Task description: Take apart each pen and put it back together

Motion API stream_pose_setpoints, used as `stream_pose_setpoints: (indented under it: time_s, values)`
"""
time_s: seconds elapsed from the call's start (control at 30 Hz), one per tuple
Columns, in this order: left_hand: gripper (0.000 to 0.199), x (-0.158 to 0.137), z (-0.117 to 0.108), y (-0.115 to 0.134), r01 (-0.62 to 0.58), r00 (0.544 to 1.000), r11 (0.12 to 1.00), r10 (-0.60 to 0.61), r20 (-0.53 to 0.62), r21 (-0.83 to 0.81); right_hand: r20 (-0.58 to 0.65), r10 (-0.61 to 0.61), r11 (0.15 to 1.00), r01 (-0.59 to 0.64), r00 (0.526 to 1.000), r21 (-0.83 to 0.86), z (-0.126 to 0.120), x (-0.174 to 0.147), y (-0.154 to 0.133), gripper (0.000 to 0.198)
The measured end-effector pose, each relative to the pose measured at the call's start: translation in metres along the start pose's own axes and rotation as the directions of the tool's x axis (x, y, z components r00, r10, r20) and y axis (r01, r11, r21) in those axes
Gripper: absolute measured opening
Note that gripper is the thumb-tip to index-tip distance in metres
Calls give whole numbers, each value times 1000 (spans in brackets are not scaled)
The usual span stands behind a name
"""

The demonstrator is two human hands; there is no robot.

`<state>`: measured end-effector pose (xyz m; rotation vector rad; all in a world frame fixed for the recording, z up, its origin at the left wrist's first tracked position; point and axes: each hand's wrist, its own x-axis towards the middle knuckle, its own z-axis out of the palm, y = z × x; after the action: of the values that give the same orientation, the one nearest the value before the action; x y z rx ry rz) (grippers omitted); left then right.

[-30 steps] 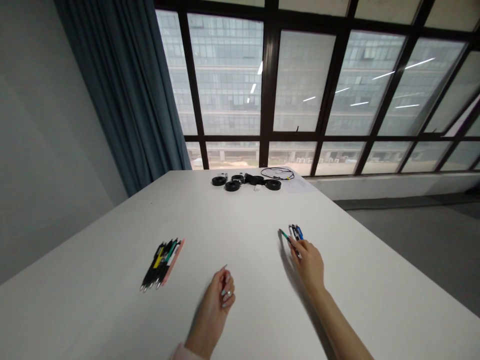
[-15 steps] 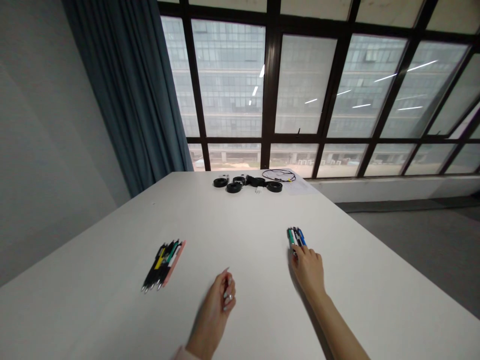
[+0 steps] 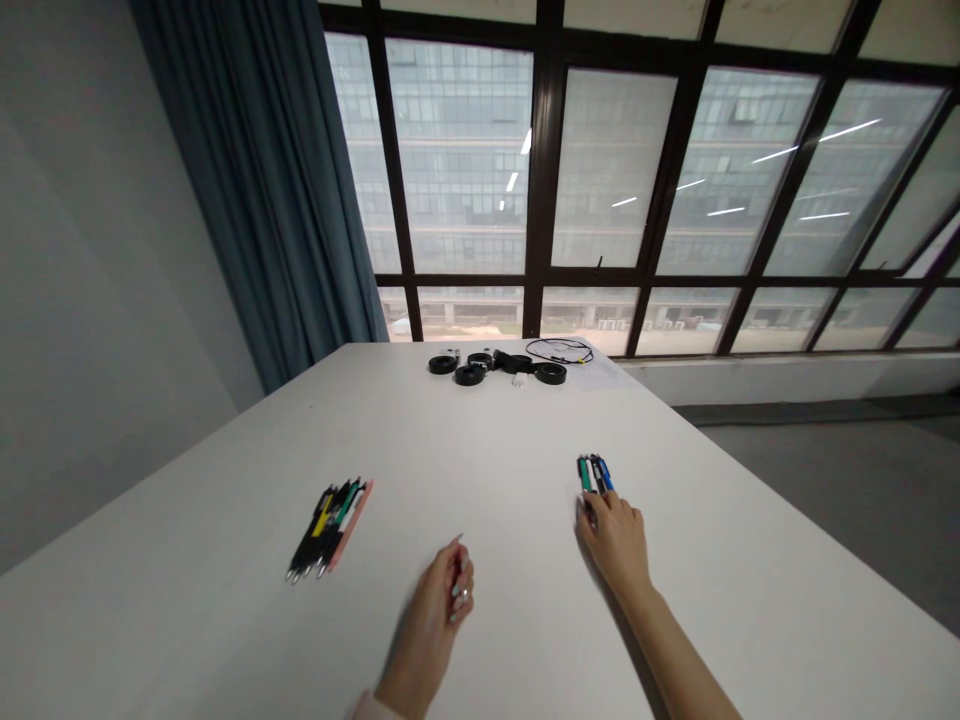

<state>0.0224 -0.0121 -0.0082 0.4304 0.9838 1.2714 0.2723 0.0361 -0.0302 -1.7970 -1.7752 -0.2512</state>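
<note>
My right hand (image 3: 616, 535) reaches over the near end of a small row of pens (image 3: 595, 474) with green, white, black and blue barrels. Its thumb lies at the left side of the row and the fingers curl over it, hiding the lower parts of the pens. My left hand (image 3: 448, 585) rests on the table between the two groups of pens, fingers curled in, with a ring showing and nothing visible in it. To its left lies a slanted bundle of pens (image 3: 326, 530), several of them black, with yellow, green and white parts and a pink one at the right edge.
The white table (image 3: 465, 450) narrows toward the windows. At its far end are several black tape-like rolls (image 3: 469, 375), small clear pieces, a dark cable loop (image 3: 559, 351) and a paper sheet (image 3: 600, 376). A blue curtain (image 3: 277, 200) hangs at the left.
My right thumb has shifted slightly outward to the left beside the pens. My left hand keeps its curled pose, and the view has moved only a little.
</note>
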Motion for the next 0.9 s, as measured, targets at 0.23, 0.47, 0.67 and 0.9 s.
stream_pose_setpoints:
  time_s: [0.23,0.47,0.67,0.9]
  values:
    - [51,11,-2,-14,-118,992,882,86,89,456,280,31,764,-203,960,613,-13,-15,-69,44]
    - [41,3,-3,-24,-285,959,777,225,175,561,512,-121,552,-371,850,747,-12,-42,-115,47]
    - [37,0,-3,-24,-354,934,665,287,212,658,524,-129,545,-381,842,746,-11,-43,-113,46]
    - [25,-11,-1,-19,-391,911,533,341,232,751,536,-159,657,-317,829,684,-13,-42,-111,38]
